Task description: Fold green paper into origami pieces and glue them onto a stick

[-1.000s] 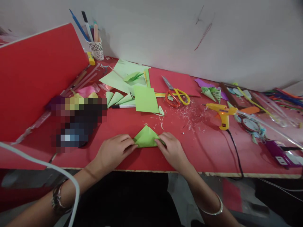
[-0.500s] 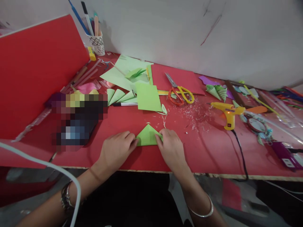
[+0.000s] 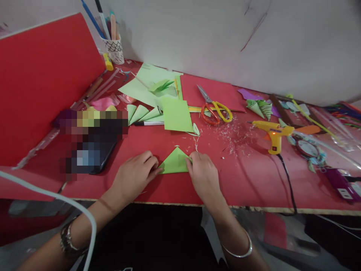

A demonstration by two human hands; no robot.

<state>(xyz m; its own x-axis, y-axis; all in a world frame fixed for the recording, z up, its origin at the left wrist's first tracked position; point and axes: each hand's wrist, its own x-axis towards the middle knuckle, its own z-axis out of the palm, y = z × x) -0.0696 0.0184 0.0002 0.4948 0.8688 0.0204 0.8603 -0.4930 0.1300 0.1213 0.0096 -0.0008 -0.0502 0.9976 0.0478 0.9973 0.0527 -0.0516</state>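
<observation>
A green sheet of paper [image 3: 175, 162], folded into a triangle, lies on the red table with its point away from me. My left hand [image 3: 138, 171] pinches its left corner between thumb and fingers. At the right corner, my right hand [image 3: 203, 171] is closed on the paper, its fingertips partly hidden. Just beyond the triangle is a flat green paper square [image 3: 177, 116], with paper scraps around it. Several rolled pale-green paper cones [image 3: 139, 114] and a marker [image 3: 149, 123] lie to the left of that square.
Scissors [image 3: 216, 109] rest partly on red paper [image 3: 208, 90]. A yellow glue gun [image 3: 273, 135] with its light on stands at the right, its cord running over the table edge. At the left are a phone-like dark object [image 3: 105, 158], a red board [image 3: 47, 86] and a pen cup [image 3: 114, 51].
My left hand has shifted slightly left along the paper's left corner. The right hand still grips the other corner. The view has moved a little.
</observation>
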